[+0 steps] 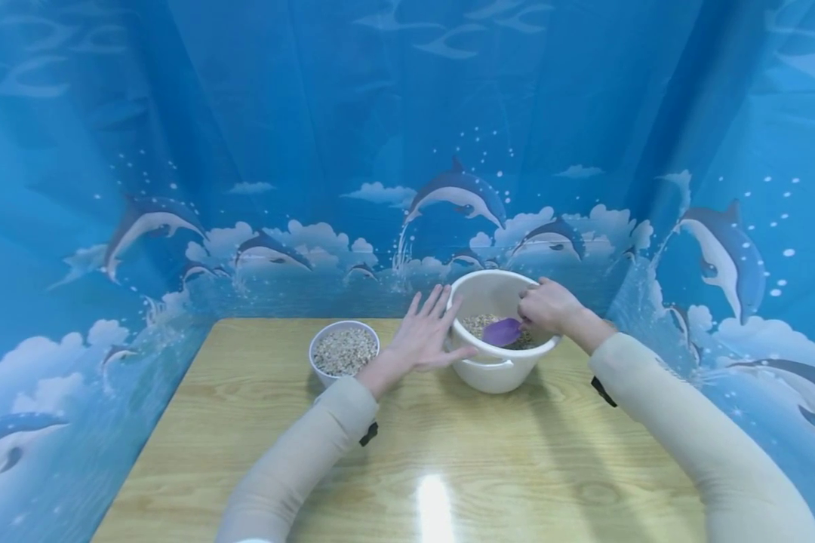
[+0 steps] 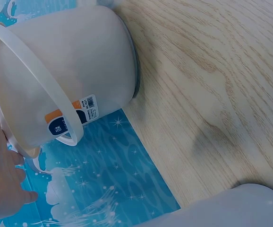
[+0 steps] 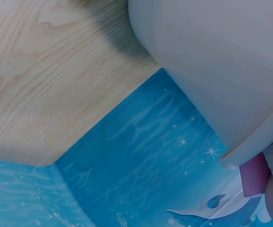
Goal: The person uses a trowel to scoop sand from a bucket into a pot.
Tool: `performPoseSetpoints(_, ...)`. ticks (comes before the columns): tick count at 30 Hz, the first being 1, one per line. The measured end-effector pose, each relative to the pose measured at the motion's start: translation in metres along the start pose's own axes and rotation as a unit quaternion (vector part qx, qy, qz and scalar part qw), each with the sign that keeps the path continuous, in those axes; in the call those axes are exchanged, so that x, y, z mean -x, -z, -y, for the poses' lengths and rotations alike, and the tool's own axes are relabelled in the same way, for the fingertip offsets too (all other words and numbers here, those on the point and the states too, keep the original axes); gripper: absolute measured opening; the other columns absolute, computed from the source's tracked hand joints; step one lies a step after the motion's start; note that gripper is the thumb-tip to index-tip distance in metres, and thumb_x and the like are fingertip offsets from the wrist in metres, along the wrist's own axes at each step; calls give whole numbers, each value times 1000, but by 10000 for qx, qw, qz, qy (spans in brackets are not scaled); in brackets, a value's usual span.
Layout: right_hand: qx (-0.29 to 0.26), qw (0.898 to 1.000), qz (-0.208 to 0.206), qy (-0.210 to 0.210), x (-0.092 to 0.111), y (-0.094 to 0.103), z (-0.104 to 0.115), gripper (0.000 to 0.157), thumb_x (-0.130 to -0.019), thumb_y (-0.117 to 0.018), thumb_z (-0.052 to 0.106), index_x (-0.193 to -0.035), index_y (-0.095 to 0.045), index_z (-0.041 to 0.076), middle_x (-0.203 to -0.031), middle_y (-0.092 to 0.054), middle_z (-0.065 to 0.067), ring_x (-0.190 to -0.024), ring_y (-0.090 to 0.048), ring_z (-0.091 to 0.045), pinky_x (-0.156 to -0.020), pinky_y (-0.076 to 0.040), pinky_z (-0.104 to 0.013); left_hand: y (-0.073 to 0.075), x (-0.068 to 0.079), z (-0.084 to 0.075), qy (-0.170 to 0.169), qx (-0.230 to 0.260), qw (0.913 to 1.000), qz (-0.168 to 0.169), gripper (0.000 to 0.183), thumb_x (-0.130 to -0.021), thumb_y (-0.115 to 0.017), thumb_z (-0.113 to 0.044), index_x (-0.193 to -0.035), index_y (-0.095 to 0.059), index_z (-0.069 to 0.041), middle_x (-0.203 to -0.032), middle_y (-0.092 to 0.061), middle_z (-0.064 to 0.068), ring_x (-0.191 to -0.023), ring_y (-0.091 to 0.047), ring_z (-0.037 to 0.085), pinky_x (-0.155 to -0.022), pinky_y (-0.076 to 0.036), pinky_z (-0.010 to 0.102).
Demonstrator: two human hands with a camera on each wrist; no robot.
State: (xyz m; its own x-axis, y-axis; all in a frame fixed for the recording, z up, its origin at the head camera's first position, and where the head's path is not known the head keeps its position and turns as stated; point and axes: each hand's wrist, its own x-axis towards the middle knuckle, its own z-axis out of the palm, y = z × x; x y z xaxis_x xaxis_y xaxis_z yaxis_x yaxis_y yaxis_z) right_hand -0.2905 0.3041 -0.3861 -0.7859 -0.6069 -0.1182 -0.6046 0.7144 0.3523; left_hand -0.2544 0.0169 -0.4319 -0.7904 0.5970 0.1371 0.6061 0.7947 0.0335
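Observation:
A white bucket [image 1: 494, 373] stands upright on the table, with a mix of small light and brown grains [image 1: 478, 324] inside. My right hand [image 1: 550, 305] grips the handle of a purple scoop [image 1: 502, 332] whose blade is in the bucket, low by the grains. In the right wrist view a pinkish end of the handle [image 3: 254, 175] shows beside the bucket's rim. My left hand [image 1: 426, 337] rests on the bucket's left rim, its fingers straight and spread. Left of that hand is a smaller white bowl [image 1: 315, 363] full of pale grains [image 1: 345, 351], partly hidden by the left wrist.
The wooden table [image 1: 258, 430] runs to a back edge just behind the bowl and bucket. A blue dolphin-print curtain [image 1: 339, 113] closes off the back and both sides. The bucket's white carrying handle [image 2: 39, 71] hangs down outside it in the left wrist view.

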Motion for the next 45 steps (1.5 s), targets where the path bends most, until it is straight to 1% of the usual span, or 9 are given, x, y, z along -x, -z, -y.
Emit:
performPoseSetpoints(6,19,9999,98,-17,-2,-2,1,25,-87,-84,42,-84,-77,18,-85,-69,2,-78,-64,-17,-80,-51,-40,0,0,-1,-5,-7,10000,-37,108,-96,-38,-85,-171,-9,-13,-178,-1,16,-168,-4,34,-136,-14,61)
performPoseSetpoints(11,159,9998,5,99,-3,-2,2,26,-87,-84,41,-80,-75,19,-82,-68,2,-75,-62,-16,-79,-52,-39,-1,0,0,6,15,10000,-41,108,-96,-39,-85,-171,-9,-14,-179,-1,15,-168,-2,33,-136,-10,60)
performPoseSetpoints(17,298,9994,-85,183,-2,-2,3,26,-89,-82,41,-80,-75,18,-82,-66,1,-77,-61,-17,-80,-54,-40,-2,0,0,-34,-42,9999,-100,108,-96,-39,-84,-171,-10,-13,-178,-2,17,-168,-9,36,-135,-17,62)
performPoseSetpoints(20,334,9991,-175,207,-1,0,3,25,-91,-81,41,-83,-76,17,-82,-66,0,-77,-60,-17,-77,-52,-39,-2,0,0,-26,-61,9999,-102,108,-96,-38,-85,-171,-10,-13,-178,-2,17,-167,-10,37,-136,-15,61)
performPoseSetpoints(22,360,9988,-248,219,0,1,3,26,-92,-80,42,-86,-78,17,-84,-67,0,-81,-62,-18,-77,-52,-39,-3,-1,1,-22,-71,9999,-103,108,-96,-38,-85,-171,-11,-13,-178,-2,16,-167,-11,37,-136,-14,61)
performPoseSetpoints(29,366,9986,-373,115,6,9,3,31,-93,-78,46,-93,-80,16,-90,-71,-3,-93,-67,-26,-83,-55,-45,-1,1,3,-4,-62,10000,-63,108,-95,-39,-85,-171,-11,-14,-178,-1,15,-168,-5,35,-136,-9,59)
performPoseSetpoints(35,520,9961,-716,28,15,17,6,32,-93,-77,47,-93,-80,15,-93,-73,-5,-91,-65,-26,-79,-54,-43,4,5,5,-6,-99,9999,-93,107,-95,-39,-85,-171,-13,-14,-178,-3,14,-168,-9,35,-135,-12,61)
performPoseSetpoints(39,588,9932,-1002,-49,19,21,10,36,-95,-75,49,-95,-80,14,-97,-75,-8,-93,-66,-28,-81,-56,-44,6,10,10,-8,-63,9999,-152,108,-94,-40,-86,-171,-13,-15,-178,-6,15,-168,-11,36,-135,-14,61)
performPoseSetpoints(45,317,9875,-1428,-587,24,25,20,45,-95,-74,52,-109,-80,9,-107,-74,-16,-99,-68,-34,-87,-59,-50,12,22,21,56,16,9999,-102,107,-94,-44,-84,-171,-12,-17,-178,-6,14,-167,-8,38,-135,-12,62)
